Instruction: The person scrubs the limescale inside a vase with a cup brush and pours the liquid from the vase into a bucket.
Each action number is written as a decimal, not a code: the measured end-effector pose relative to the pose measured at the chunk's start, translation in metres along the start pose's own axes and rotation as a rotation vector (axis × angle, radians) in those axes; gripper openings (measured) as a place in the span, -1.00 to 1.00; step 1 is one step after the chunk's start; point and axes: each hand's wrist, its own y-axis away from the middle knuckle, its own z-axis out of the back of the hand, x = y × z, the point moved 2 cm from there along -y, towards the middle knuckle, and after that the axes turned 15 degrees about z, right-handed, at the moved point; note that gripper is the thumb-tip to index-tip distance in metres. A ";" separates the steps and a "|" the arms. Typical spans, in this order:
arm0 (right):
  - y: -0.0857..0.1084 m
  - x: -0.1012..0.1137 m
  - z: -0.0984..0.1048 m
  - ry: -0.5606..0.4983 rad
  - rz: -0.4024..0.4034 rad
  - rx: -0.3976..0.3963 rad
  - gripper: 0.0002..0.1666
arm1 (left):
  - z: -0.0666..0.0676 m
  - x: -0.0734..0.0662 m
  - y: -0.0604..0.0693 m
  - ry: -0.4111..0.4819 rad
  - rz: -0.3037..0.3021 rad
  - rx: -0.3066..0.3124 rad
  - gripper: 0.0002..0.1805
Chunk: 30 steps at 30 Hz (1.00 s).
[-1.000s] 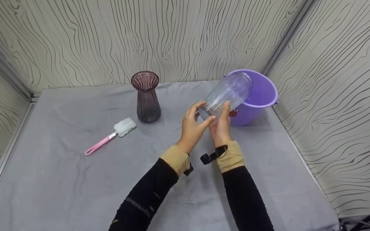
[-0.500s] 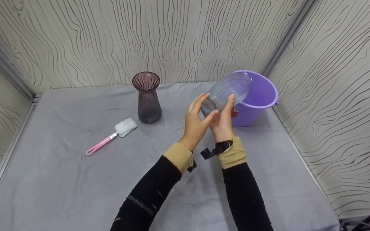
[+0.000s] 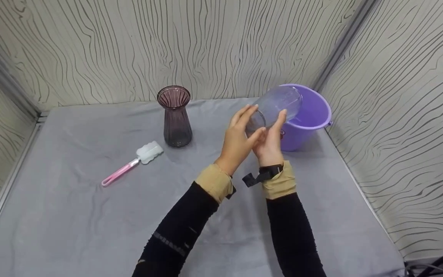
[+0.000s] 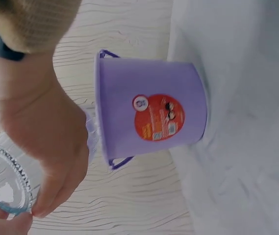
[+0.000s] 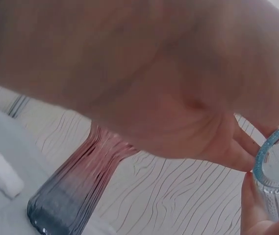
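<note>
A clear glass vase (image 3: pixel 277 102) is held in the air by both hands, tilted with its mouth over the purple bucket (image 3: pixel 298 136) and its base toward me. My left hand (image 3: pixel 238 134) grips the base end from the left, fingers over the top and thumb below. From the right and underneath, my right hand (image 3: pixel 270 146) holds the same vase, thumb along its side; its other fingers are mostly hidden in the head view. The vase's round base (image 4: pixel 7 181) shows between the fingers in the left wrist view, and the bucket hides its far end there.
A purple ribbed glass vase (image 3: pixel 177 123) stands upright at the back, left of the hands. Nearer lies a sponge brush (image 3: pixel 149 152) with a pink handle. Grey cloth (image 3: pixel 71 215) covers the table, and patterned panels (image 3: pixel 129 50) stand behind and at the sides.
Both hands have moved slightly forward and to the right, raising the base end of the clear vase. Its mouth stays over the bucket. The purple vase and brush stay in place.
</note>
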 end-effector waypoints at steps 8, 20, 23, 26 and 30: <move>-0.002 0.007 -0.008 -0.185 -0.091 -0.035 0.04 | 0.001 -0.011 -0.004 -0.118 -0.059 0.004 -0.36; -0.002 0.015 -0.011 -0.254 -0.109 -0.051 0.04 | -0.002 -0.016 -0.006 -0.195 -0.123 0.012 -0.34; -0.002 0.016 -0.011 -0.262 -0.112 -0.054 0.03 | -0.003 -0.017 -0.006 -0.212 -0.135 0.010 -0.34; -0.002 0.018 -0.010 -0.269 -0.101 -0.056 0.00 | -0.005 -0.019 -0.005 -0.216 -0.140 0.019 -0.33; 0.000 0.022 -0.010 -0.304 -0.104 -0.076 -0.02 | -0.006 -0.022 -0.004 -0.227 -0.148 0.037 -0.33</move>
